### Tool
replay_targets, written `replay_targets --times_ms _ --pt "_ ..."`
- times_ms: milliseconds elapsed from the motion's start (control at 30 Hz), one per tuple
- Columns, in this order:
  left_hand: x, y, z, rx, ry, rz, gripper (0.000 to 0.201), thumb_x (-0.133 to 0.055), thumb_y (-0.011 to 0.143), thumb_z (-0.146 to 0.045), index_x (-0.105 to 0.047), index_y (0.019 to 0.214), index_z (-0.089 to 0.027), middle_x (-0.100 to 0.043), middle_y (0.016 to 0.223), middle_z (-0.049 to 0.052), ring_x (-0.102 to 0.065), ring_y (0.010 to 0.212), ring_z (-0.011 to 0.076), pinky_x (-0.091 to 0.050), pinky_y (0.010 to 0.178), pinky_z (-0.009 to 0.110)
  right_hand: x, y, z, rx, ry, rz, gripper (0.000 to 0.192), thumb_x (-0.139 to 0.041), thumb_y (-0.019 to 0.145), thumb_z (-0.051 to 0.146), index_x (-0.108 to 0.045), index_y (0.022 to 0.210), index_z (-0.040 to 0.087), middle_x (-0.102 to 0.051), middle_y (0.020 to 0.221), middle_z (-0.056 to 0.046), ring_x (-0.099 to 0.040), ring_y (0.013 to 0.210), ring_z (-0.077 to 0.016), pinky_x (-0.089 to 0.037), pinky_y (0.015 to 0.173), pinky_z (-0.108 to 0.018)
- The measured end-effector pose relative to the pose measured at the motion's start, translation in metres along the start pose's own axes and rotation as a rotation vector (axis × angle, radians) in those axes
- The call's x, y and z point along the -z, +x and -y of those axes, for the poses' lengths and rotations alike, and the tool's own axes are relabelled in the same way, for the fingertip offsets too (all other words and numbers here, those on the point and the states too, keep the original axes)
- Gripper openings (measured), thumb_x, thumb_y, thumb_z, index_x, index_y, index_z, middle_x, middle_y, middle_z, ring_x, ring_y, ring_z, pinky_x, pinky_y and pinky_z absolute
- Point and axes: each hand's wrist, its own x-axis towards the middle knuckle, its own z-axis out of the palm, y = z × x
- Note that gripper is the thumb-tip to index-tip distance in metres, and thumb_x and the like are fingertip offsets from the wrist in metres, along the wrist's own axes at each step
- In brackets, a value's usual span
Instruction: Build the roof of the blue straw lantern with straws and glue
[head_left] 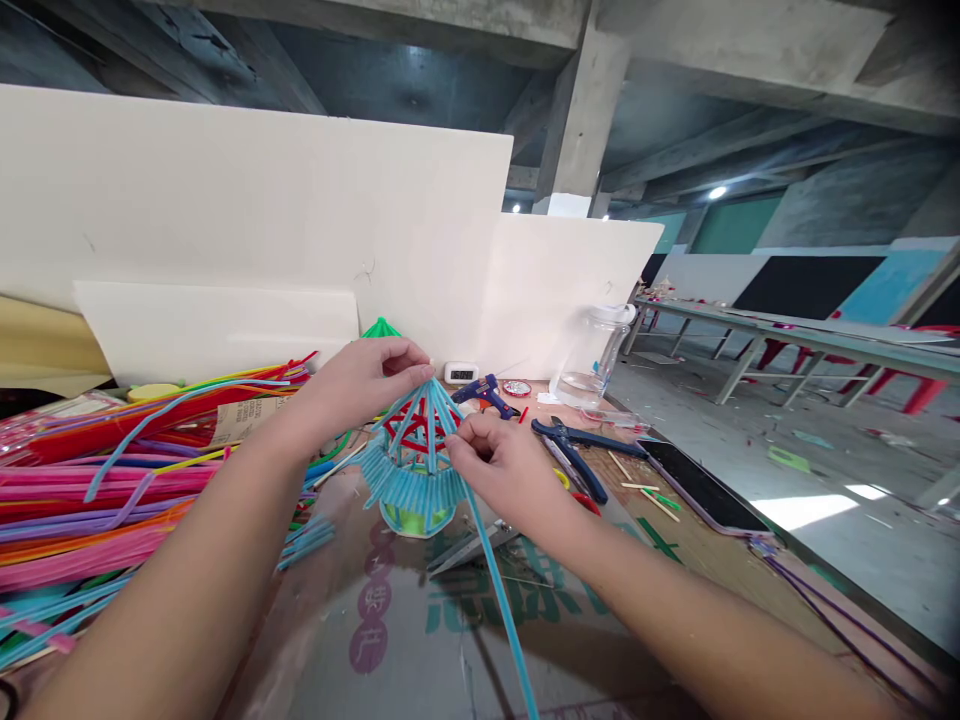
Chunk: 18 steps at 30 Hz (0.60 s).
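Note:
A small pavilion model (424, 488) made of pipe cleaners stands upright on the table, with a light-blue pleated lower roof, a pointed upper roof with red parts, and a green base. My left hand (375, 375) is closed in a pinch at the roof's peak, its fingertips hiding the very tip. On the roof's right side, my right hand (506, 470) pinches a long light-blue pipe cleaner (496, 580). From there it slopes down toward the near edge of the view. Scissors (469, 550) lie just below my right hand, partly covered.
Bundles of coloured pipe cleaners (97, 490) fill the left side. Behind are a glue gun (487, 393), a small digital clock (460, 373) and a clear jug (592, 355). Pliers (577, 450) and a phone (705, 485) lie right. White boards (262, 210) stand at the back.

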Motion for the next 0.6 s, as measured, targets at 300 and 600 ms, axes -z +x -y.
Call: replay_targets --times_ms 300,600 --pt "0.002 0.000 0.001 0.025 -0.014 0.023 0.036 -0.054 0.082 -0.054 -0.066 0.089 -0.020 -0.067 0.080 0.001 -0.059 0.072 0.0172 -0.041 0.061 0.026 0.001 0.000 -0.001 0.028 -0.048 0.015 0.027 -0.050 0.087 0.033 -0.053 0.064 0.019 -0.045 0.051 0.006 -0.037 0.047 -0.0082 -0.025 0.047 -0.023" --pt "0.001 -0.003 -0.002 0.018 -0.054 0.004 0.037 -0.055 0.081 -0.054 -0.064 0.085 -0.019 -0.067 0.079 0.002 -0.059 0.071 0.0168 -0.043 0.062 0.026 0.003 -0.013 -0.009 0.096 -0.162 0.167 0.037 -0.046 0.092 0.035 -0.046 0.059 0.018 -0.042 0.053 0.004 -0.036 0.052 -0.0092 -0.021 0.050 -0.025"
